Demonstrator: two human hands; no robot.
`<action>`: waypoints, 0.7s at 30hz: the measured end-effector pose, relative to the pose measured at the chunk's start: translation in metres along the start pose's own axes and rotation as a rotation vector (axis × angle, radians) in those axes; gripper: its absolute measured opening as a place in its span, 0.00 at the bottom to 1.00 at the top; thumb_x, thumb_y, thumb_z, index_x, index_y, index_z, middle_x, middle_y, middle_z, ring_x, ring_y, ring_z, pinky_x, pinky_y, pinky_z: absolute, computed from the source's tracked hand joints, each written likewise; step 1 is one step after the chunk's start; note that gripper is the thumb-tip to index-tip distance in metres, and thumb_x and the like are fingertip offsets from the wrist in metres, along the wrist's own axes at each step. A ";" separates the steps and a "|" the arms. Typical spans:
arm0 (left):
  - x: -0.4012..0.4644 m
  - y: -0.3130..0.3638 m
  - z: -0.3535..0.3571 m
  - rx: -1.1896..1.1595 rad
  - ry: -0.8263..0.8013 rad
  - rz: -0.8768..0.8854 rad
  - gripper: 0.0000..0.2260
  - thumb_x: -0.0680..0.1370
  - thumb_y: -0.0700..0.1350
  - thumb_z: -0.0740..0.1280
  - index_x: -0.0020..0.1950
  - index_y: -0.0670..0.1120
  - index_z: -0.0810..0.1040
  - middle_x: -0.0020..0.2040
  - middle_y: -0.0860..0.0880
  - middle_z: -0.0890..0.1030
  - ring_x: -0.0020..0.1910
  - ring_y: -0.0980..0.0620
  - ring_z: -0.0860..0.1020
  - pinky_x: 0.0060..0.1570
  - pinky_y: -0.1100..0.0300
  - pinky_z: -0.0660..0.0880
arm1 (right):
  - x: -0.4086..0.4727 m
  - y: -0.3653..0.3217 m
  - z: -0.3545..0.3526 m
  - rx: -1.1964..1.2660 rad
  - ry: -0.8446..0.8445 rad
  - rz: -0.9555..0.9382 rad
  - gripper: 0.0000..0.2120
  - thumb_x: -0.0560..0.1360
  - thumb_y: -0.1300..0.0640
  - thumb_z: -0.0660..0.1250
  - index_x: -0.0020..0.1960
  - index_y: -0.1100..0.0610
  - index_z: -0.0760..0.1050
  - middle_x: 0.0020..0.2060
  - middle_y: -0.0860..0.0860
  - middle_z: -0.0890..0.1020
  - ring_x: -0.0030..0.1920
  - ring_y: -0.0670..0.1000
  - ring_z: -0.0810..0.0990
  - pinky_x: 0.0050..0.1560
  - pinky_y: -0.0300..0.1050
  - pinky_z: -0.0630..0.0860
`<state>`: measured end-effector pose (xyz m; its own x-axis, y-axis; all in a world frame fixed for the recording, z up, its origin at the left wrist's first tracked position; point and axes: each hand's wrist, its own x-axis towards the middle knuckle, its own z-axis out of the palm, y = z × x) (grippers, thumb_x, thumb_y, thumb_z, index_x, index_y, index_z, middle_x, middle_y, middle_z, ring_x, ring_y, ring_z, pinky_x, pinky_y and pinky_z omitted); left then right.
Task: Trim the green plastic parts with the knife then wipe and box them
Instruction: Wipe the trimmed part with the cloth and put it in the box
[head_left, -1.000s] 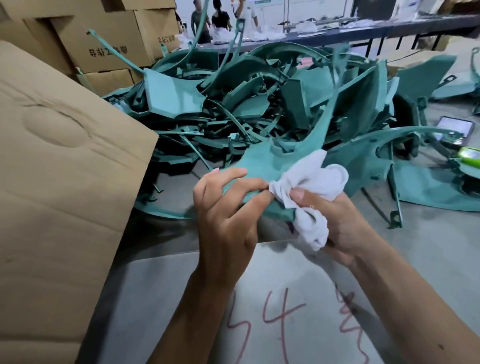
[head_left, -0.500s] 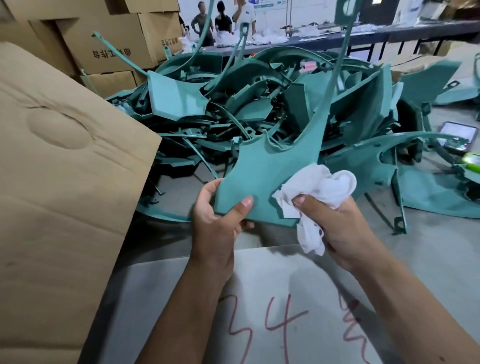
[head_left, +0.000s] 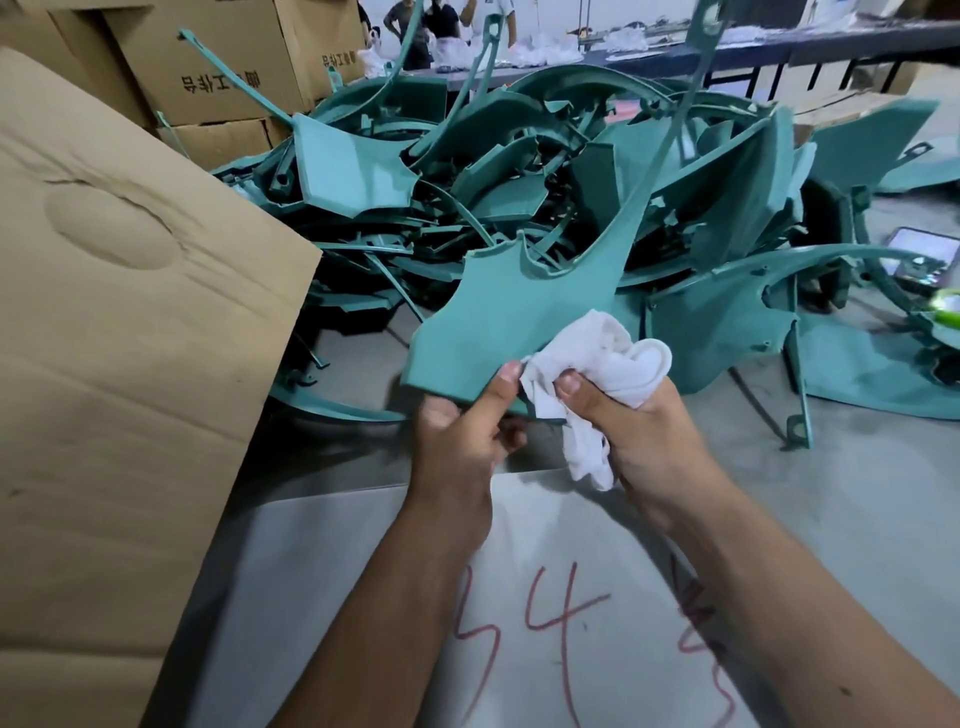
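I hold one green plastic part (head_left: 514, 312) up in front of me, its long thin arm rising toward the top of the view. My left hand (head_left: 460, 447) grips its lower edge, thumb on the near face. My right hand (head_left: 644, 436) holds a bunched white cloth (head_left: 608, 364) and presses it against the part's lower right side. Behind lies a big tangled pile of green parts (head_left: 519, 171). No knife can be seen.
A large cardboard flap (head_left: 130, 338) fills the left. Stacked cartons (head_left: 208, 67) stand at the back left. A grey sheet with red writing (head_left: 561, 613) lies under my arms. A phone (head_left: 919, 249) sits at the right among loose parts. People stand at a far table (head_left: 831, 41).
The part has turned from edge-on to face me and risen. My left hand shifted its grip to the lower edge, and the cloth slid down the part's face.
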<state>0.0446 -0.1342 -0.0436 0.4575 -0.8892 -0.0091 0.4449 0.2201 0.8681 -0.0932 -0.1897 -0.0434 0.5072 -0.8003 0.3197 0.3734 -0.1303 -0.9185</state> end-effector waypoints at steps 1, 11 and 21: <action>0.001 0.002 -0.001 0.025 -0.017 -0.012 0.17 0.73 0.44 0.75 0.61 0.47 0.81 0.54 0.45 0.86 0.41 0.52 0.83 0.32 0.62 0.76 | -0.001 0.002 -0.001 0.013 0.023 0.020 0.09 0.81 0.56 0.70 0.46 0.60 0.81 0.23 0.61 0.76 0.18 0.54 0.69 0.24 0.36 0.65; 0.007 0.008 -0.015 0.222 -0.170 -0.099 0.12 0.74 0.39 0.76 0.55 0.41 0.80 0.44 0.45 0.86 0.32 0.53 0.78 0.30 0.62 0.71 | 0.008 -0.004 -0.025 0.103 0.505 -0.008 0.09 0.74 0.54 0.76 0.42 0.60 0.83 0.28 0.57 0.81 0.21 0.50 0.74 0.22 0.38 0.69; 0.003 0.008 -0.015 0.204 -0.123 -0.099 0.14 0.70 0.39 0.76 0.54 0.39 0.80 0.39 0.47 0.82 0.30 0.52 0.76 0.26 0.63 0.69 | 0.010 -0.008 -0.029 0.118 0.618 -0.057 0.08 0.76 0.57 0.76 0.49 0.61 0.81 0.31 0.52 0.80 0.26 0.46 0.76 0.26 0.39 0.72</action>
<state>0.0608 -0.1292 -0.0439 0.3170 -0.9472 -0.0493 0.3127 0.0553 0.9482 -0.1135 -0.2136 -0.0398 -0.0455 -0.9888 0.1418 0.4877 -0.1459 -0.8607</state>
